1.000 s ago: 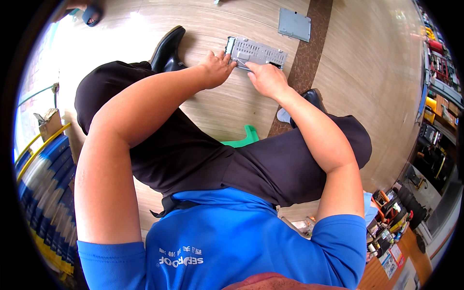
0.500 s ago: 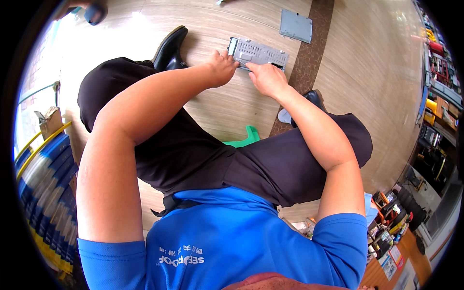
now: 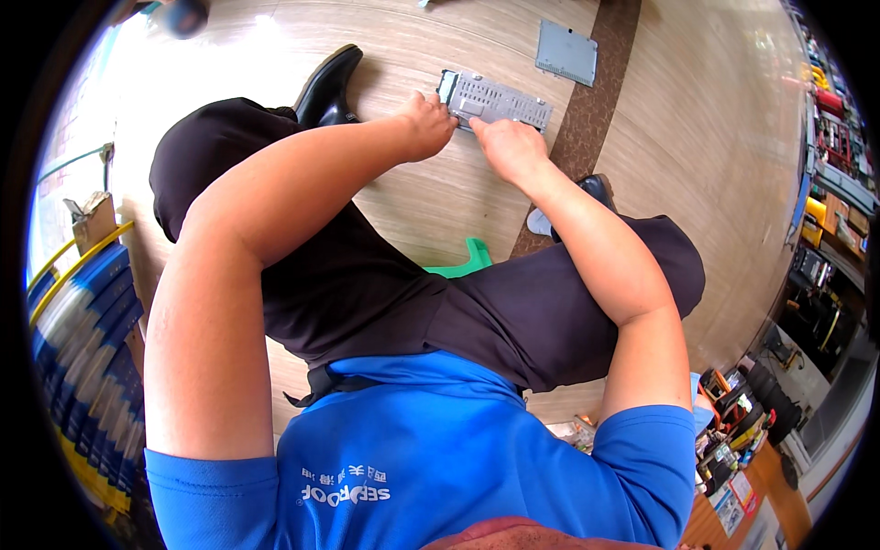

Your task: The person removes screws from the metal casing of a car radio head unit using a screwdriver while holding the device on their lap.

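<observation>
When viewed from above, looks like a slim oblong metal unit (image 3: 507, 103) lying flat on the pale wood-look floor (image 3: 412, 211), out past the knees and near the left boot (image 3: 330, 92); silvery grey, peppered with rows of small slots and holes, with a raised rectangular patch toward the near left and a pale greenish strip (image 3: 447, 87) across the left end; slants a bit, right end just short of the dark brown floor band (image 3: 587, 119). Got the left hand (image 3: 431, 126) at the near left corner, fingers close together; can't tell whether pinching the edge or just resting there; got the right hand (image 3: 511, 147) at the near edge, forefinger reaching onto the metal, other fingers mostly hidden; can't tell about any pinch there either; also got a flat grey panel (image 3: 566, 53) lying beyond, slotted along one edge.
</observation>
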Motion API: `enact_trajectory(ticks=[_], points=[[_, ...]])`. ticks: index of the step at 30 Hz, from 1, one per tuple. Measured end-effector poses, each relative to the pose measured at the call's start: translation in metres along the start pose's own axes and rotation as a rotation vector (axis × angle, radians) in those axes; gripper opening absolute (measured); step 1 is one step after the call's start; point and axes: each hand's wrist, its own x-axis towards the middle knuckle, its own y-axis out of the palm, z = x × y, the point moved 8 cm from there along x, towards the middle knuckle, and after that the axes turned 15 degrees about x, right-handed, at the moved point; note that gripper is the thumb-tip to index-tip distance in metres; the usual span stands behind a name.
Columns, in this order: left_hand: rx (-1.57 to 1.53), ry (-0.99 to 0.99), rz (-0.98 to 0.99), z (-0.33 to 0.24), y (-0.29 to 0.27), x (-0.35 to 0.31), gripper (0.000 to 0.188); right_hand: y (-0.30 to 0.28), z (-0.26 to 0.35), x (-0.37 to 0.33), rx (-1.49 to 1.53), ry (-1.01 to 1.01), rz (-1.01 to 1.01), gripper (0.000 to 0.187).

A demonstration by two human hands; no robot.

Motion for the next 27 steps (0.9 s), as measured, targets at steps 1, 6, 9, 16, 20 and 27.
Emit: enact_trajectory(ticks=[1,6,9,16,20,27], points=[[0.0,-0.001,-0.001,0.0,-0.002,0.001,0.038,0.002,0.0,0.001,-0.001,0.0,0.0,0.031],[-0.007,0.021,0.015,0.001,-0.006,0.003,0.038,0.019,-0.02,0.01,0.303,0.045,-0.13,0.028],[-0.063,0.026,0.039,0.003,-0.001,0.001,0.038,0.036,-0.025,0.006,0.911,0.404,-0.006,0.037],[-0.099,0.023,0.048,0.004,-0.004,0.002,0.04,0.048,-0.019,-0.007,1.279,0.572,0.039,0.049],[-0.086,0.027,0.053,0.003,-0.002,0.002,0.04,0.043,-0.016,-0.011,1.191,0.537,0.034,0.049],[-0.074,0.042,0.057,0.003,-0.004,0.004,0.044,0.021,-0.027,-0.006,0.428,0.003,-0.281,0.036]])
